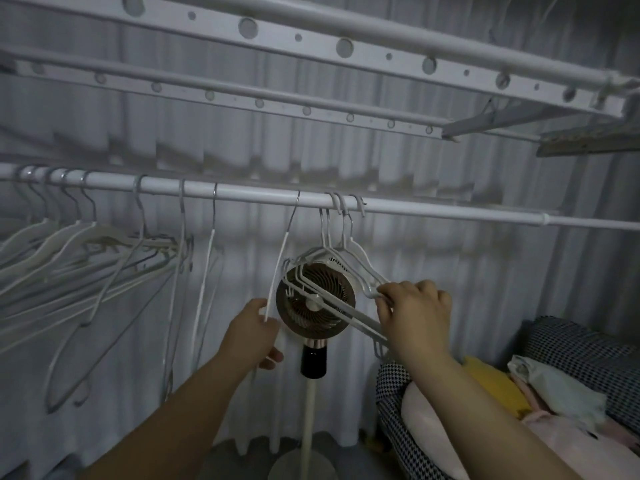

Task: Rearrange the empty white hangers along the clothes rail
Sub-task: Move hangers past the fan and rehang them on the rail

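Beneath an overhead drying rack [298, 38], a person sorts empty white hangers on a white clothes rail [242, 192] that crosses the middle of the frame. The left hand [252, 336], at lower centre, closes its fingers on the bottom end of a single hanger [280, 268] hooked on the rail. The right hand [415, 315], right of centre, curls its fingers round the shoulder end of a small bunch of hangers [356, 318]. A larger cluster of hangers [62, 237] crowds the rail at far left. A pedestal fan [315, 306] stands behind the hands.
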`<action>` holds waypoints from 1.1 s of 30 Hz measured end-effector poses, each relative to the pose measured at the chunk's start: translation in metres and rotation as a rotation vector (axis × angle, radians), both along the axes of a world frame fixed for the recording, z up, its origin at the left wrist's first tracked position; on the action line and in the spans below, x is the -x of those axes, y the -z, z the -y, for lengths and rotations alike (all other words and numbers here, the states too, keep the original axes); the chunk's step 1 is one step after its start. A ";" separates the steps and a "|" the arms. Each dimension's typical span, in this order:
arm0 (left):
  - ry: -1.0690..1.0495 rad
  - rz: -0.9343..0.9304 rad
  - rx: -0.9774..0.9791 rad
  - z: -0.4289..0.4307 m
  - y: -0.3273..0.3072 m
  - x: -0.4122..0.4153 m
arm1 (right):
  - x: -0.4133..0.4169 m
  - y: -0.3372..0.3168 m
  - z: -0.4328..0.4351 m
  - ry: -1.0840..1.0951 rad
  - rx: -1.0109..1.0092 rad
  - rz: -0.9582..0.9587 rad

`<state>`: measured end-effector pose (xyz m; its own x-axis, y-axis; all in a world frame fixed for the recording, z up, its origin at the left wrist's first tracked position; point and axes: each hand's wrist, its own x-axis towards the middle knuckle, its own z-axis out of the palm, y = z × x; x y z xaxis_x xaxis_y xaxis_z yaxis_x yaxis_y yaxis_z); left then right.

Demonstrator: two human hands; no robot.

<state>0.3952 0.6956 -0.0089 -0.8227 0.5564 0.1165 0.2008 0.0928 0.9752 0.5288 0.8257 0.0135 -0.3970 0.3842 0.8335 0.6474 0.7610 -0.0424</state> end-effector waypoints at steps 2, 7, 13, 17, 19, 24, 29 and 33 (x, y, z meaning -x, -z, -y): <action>-0.030 -0.026 -0.013 0.006 0.001 0.011 | 0.002 -0.001 0.001 0.040 -0.042 0.025; -0.008 -0.003 -0.139 0.023 -0.004 0.030 | 0.010 -0.007 0.005 0.088 -0.091 0.066; 0.094 0.180 -0.263 0.042 -0.009 0.053 | 0.024 0.000 0.014 0.147 -0.064 0.195; 0.087 0.142 -0.260 0.055 -0.009 0.066 | 0.031 0.001 0.022 0.215 -0.051 0.283; 0.087 0.123 -0.257 0.061 -0.008 0.073 | 0.036 0.001 0.025 0.260 -0.050 0.321; 0.067 0.100 -0.253 0.074 -0.004 0.091 | 0.044 -0.001 0.034 0.297 -0.076 0.318; 0.084 0.134 -0.272 0.083 -0.002 0.103 | 0.057 -0.018 0.055 0.289 -0.043 0.314; 0.120 0.132 -0.266 0.092 0.000 0.111 | 0.075 -0.031 0.062 0.205 0.193 0.307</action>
<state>0.2847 0.6035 -0.0088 -0.7710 0.6145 0.1674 0.0649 -0.1857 0.9805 0.4541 0.7635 0.0448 -0.5149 0.6185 0.5936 0.7894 0.6121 0.0468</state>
